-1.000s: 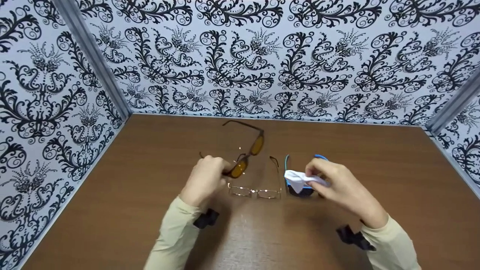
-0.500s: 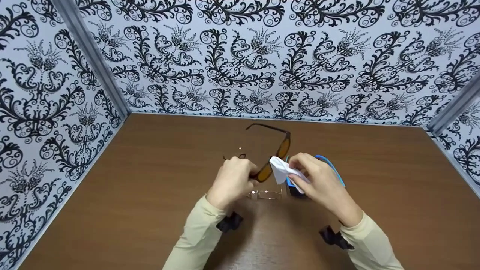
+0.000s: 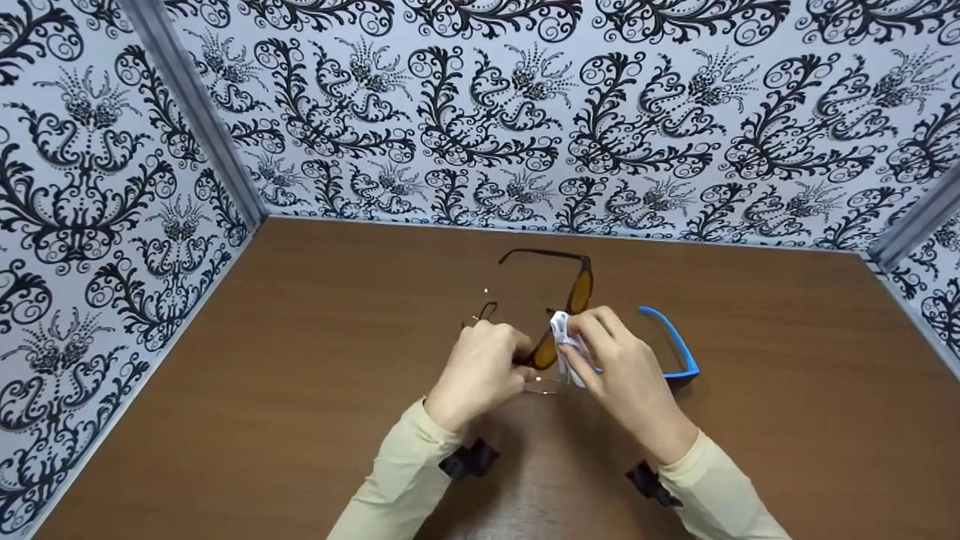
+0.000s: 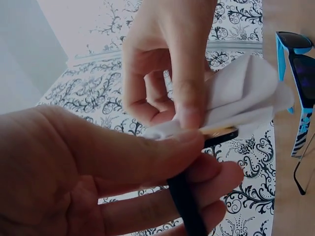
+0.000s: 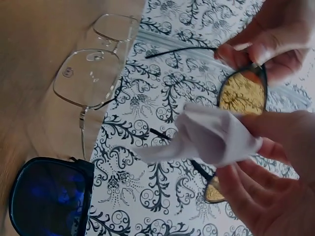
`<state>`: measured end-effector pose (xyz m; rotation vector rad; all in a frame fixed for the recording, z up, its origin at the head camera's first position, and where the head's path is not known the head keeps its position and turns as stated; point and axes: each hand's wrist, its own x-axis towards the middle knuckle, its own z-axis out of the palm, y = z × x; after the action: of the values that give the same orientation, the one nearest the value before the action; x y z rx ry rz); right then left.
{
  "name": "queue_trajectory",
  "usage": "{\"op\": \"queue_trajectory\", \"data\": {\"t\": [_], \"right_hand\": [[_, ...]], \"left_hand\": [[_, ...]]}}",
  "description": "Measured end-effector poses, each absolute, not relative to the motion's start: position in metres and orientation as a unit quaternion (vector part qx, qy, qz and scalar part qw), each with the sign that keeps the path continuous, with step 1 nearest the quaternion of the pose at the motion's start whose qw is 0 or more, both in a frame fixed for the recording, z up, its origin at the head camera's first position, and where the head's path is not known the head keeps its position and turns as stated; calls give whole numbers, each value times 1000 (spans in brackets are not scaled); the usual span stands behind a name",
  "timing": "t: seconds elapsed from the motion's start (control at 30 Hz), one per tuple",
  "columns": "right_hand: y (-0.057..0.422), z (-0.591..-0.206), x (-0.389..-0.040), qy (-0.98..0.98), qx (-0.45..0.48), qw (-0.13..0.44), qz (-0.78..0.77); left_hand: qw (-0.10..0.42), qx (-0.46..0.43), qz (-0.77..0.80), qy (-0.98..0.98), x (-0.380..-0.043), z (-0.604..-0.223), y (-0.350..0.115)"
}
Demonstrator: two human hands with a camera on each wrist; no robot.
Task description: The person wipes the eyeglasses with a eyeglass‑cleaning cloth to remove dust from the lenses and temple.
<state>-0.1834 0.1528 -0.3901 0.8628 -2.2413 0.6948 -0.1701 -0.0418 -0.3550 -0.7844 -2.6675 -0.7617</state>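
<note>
With thumb and fingers closed, my left hand [image 3: 484,369] pinches the dark-framed glasses [image 3: 582,291] by one end of the frame, above the worktop [image 3: 337,322], perhaps so that the amber lenses stay uncovered. My right hand [image 3: 624,373] pinches the white cloth [image 5: 209,135] at the nearer lens; how firmly it presses, I cannot tell. Beneath rest the wire-frame glasses [image 5: 87,78] and the blue sunglasses [image 4: 301,69], side by side, probably to be within easy reach. The worktop is brown, wood-like; behind it stands a white wall [image 3: 525,97] with black scrolls.
</note>
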Motion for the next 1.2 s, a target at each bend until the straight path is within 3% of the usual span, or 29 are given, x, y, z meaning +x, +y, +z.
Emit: {"op": "queue_trajectory", "data": {"t": [0.27, 0.5, 0.87, 1.2], "right_hand": [[145, -387, -179, -794, 375, 378, 295], [145, -387, -179, -777, 457, 357, 245], [154, -389, -179, -811, 338, 369, 303], [147, -391, -171, -789, 423, 378, 237]], "left_hand": [[150, -258, -276, -914, -165, -353, -37], [150, -245, -321, -902, -168, -351, -42], [104, -277, -330, -897, -164, -354, -40], [123, -254, -357, -890, -167, -352, -45]]}}
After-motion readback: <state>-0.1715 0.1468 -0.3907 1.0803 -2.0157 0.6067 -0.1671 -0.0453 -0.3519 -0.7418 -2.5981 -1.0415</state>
